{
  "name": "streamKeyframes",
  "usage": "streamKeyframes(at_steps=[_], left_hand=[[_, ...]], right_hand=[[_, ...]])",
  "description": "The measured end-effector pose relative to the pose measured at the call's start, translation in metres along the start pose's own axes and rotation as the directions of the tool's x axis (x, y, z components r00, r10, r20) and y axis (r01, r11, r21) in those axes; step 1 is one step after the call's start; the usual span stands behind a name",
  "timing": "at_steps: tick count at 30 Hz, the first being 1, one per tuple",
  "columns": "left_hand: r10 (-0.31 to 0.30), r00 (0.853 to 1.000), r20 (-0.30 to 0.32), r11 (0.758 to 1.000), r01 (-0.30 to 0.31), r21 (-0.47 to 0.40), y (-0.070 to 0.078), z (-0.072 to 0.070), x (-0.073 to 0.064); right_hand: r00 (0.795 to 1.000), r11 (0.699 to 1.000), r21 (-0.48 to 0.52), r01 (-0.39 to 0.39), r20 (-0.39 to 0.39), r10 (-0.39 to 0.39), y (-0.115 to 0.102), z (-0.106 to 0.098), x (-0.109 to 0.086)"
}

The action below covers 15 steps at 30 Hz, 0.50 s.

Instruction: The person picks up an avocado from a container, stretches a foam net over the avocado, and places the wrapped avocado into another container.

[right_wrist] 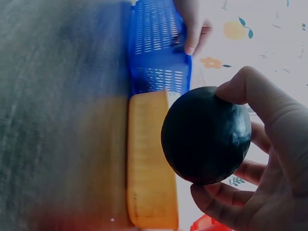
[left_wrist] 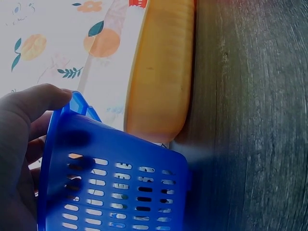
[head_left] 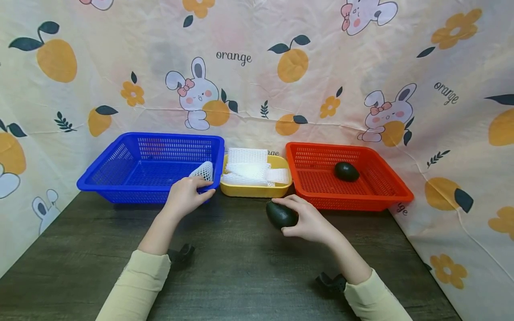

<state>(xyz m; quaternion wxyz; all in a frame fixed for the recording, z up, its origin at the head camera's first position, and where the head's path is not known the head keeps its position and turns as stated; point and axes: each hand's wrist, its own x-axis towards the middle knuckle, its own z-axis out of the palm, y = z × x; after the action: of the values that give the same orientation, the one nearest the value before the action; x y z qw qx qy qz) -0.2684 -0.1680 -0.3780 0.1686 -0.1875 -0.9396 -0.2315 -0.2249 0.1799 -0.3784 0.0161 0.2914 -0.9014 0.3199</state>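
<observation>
My right hand point(head_left: 307, 219) grips a dark green avocado point(head_left: 282, 215) between thumb and fingers, above the table in front of the yellow tray; the right wrist view shows the avocado point(right_wrist: 206, 135) close up. At the front right corner of the blue basket point(head_left: 120, 192), my left hand point(head_left: 188, 195) hangs over the rim with relaxed fingers and a gap beside the thumb. Just beyond its fingers, a piece with a white foam net point(head_left: 203, 170) lies inside that corner. In the left wrist view, the basket wall partly hides my fingers point(left_wrist: 36, 150).
A yellow tray point(head_left: 253, 191) piled with white foam nets point(head_left: 246, 167) stands between the blue basket and a red basket point(head_left: 345, 203). Another avocado point(head_left: 346, 171) lies in the red basket. Behind them hangs a printed cloth point(head_left: 249, 98). The dark wooden table point(head_left: 241, 276) extends toward me.
</observation>
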Motion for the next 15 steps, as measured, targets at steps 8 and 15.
streamKeyframes(at_steps=[8,15], left_hand=[[-0.005,1.000,-0.002,1.000,0.005,-0.002,0.000,0.001,-0.001],[-0.010,1.000,0.003,1.000,0.010,-0.001,0.000,0.000,0.000]], right_hand=[[0.998,0.999,-0.015,0.038,0.046,-0.037,0.005,0.013,0.001],[0.995,0.999,-0.025,0.022,0.100,-0.020,0.007,0.023,0.002]])
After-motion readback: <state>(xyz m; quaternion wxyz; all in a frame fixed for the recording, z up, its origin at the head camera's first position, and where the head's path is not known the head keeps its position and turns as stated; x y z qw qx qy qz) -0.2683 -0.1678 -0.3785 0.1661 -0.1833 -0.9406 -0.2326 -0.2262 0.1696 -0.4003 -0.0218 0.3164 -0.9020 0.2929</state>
